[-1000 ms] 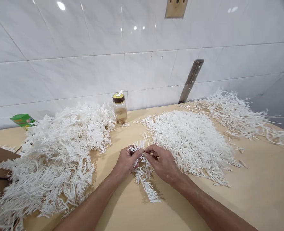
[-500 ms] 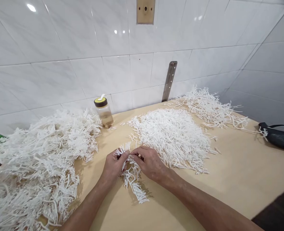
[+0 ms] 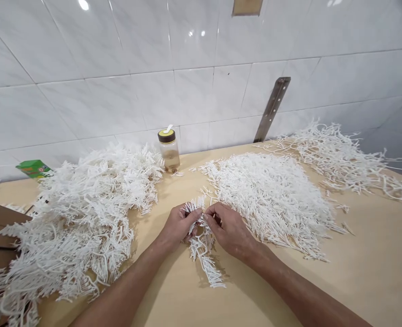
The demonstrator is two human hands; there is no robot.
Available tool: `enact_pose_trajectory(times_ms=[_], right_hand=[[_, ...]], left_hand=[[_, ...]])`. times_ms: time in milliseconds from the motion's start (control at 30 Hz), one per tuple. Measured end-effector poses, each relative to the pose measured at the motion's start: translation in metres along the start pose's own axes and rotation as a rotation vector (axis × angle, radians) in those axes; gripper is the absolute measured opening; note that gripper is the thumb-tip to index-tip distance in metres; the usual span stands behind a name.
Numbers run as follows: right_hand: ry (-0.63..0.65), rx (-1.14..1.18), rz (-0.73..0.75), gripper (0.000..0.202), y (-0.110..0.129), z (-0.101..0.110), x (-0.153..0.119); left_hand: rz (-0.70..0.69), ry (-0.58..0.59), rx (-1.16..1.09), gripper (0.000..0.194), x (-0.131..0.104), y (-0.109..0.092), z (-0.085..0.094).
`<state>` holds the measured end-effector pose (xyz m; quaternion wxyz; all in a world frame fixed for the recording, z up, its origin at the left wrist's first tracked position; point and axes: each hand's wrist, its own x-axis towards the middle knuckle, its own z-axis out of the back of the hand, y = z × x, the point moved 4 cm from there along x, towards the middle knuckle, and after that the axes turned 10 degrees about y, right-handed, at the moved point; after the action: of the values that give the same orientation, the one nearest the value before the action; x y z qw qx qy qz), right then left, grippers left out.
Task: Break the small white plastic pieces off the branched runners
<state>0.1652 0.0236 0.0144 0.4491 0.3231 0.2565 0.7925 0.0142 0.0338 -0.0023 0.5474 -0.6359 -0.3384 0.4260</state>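
My left hand (image 3: 183,223) is closed round a white branching strand (image 3: 210,269) with many thin prongs, which hangs down to the table between my hands. My right hand (image 3: 228,228) pinches at the upper part of the same strand, its thumb and forefinger close to my left thumb; what exactly lies between those fingertips is too small to make out. Just beyond my right hand spreads a heap of short white pieces (image 3: 269,200). Left of my left hand lies a large tangled pile of white branching strands (image 3: 95,213).
A jar with a yellow and black lid (image 3: 169,150) stands near the tiled wall. Thin bare white stems (image 3: 340,156) lie at the back right. At the left are a green packet (image 3: 34,168) and a brown box (image 3: 2,218). A metal bracket (image 3: 272,109) leans against the wall.
The view has turned left and slightly down, so the scene sits further right and more of the left side shows. My hands keep nearly the same hold on the strand.
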Motion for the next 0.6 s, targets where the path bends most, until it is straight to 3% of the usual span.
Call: enact_pose_trajectory(times_ms=[300,600], right_hand=[[-0.009,-0.016,0.026,0.010,-0.0012,-0.0001,-0.0012],[-0.068,-0.094,0.082,0.013,-0.0016,-0.0011,-0.0030]], left_hand=[[0.022,-0.012,0.047,0.048,-0.0018,-0.0046,-0.0036],[-0.017,-0.113,0.114,0.045,0.0004,-0.0010,-0.0047]])
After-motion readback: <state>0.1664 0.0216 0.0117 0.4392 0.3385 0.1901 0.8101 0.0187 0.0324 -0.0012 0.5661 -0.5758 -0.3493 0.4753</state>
